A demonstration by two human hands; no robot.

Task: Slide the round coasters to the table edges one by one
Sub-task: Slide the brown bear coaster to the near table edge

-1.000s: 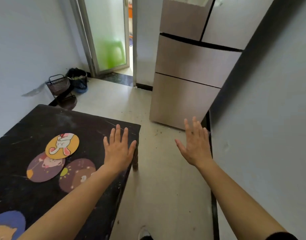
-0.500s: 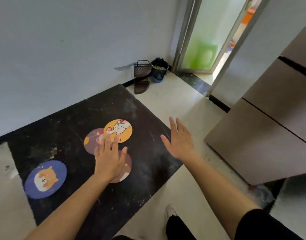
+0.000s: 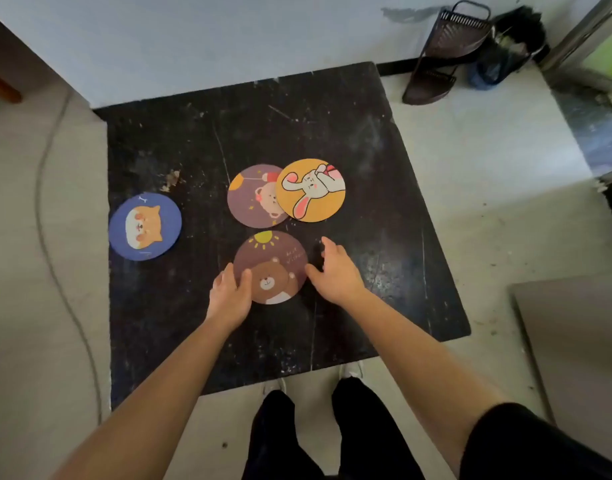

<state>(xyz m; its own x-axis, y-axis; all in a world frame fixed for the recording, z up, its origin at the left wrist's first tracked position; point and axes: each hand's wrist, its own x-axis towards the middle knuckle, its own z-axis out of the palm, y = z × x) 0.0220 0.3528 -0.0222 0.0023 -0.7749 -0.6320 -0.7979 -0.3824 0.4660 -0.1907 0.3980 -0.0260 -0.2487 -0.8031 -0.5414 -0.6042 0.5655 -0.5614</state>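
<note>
Coasters lie four to the black tabletop (image 3: 384, 161). The blue one (image 3: 145, 226) sits at the left edge, so by my reckoning that one is done. A purple one (image 3: 252, 199) and a yellow one (image 3: 311, 190) sit mid-table, the yellow lapping over the purple's right side. The brown bear coaster (image 3: 271, 266) lies nearest the person, just clear of the other two, and it looks to be the one in hand.

The left hand (image 3: 230, 296) is at that coaster's near-left rim: its thumb lies on the printed face, and the other fingers curl at the rim, so it has contact without lifting. The fingers are loosely spread, not closed round anything. The right hand (image 3: 335, 271) sits just beside the coaster's right rim, fingers relaxed and half open, holding nothing; whether the thumb touches the rim I cannot tell.

The coaster is round, so it has no long axis to mind. What matters is direction. It lies between the two hands, a little far of the left wrist, with the left hand plainly the one engaged. The near edge is the closest free edge, straight back toward the person. A pull that way moves clear of the overlapped pair on the far side.
</note>
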